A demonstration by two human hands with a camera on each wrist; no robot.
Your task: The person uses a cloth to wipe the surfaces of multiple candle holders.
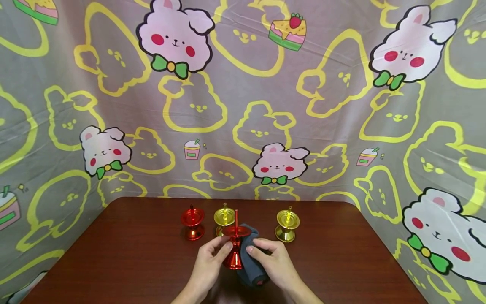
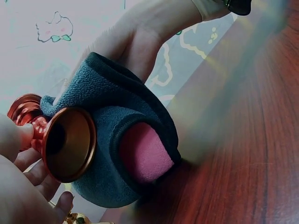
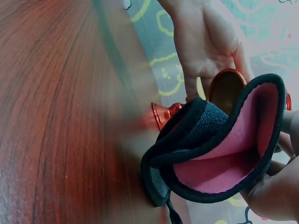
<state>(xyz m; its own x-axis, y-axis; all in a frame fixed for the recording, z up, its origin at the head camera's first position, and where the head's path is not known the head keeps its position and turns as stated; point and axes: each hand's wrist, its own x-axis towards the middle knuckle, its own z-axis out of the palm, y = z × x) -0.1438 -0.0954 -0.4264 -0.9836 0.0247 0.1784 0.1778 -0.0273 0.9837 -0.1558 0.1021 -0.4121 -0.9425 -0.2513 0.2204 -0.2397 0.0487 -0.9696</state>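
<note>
My left hand [image 1: 208, 261] grips a shiny red candle holder [image 1: 235, 255] by its stem, upright in the head view with its dish and spike on top. The left wrist view looks into the hollow base [image 2: 70, 144] of this holder. My right hand [image 1: 276, 261] pinches a folded cloth [image 1: 250, 264], dark blue-grey outside, pink inside, with black edging. The cloth lies against the side of the red holder, close by its dish and stem. In the right wrist view the cloth [image 3: 215, 154] covers much of the holder.
Behind my hands stand another red candle holder [image 1: 193, 223] on the left, a gold one [image 1: 224, 216] partly hidden by the held holder, and a second gold one [image 1: 287, 226] on the right. The brown table [image 1: 133, 253] ends at a patterned curtain [image 1: 228, 84].
</note>
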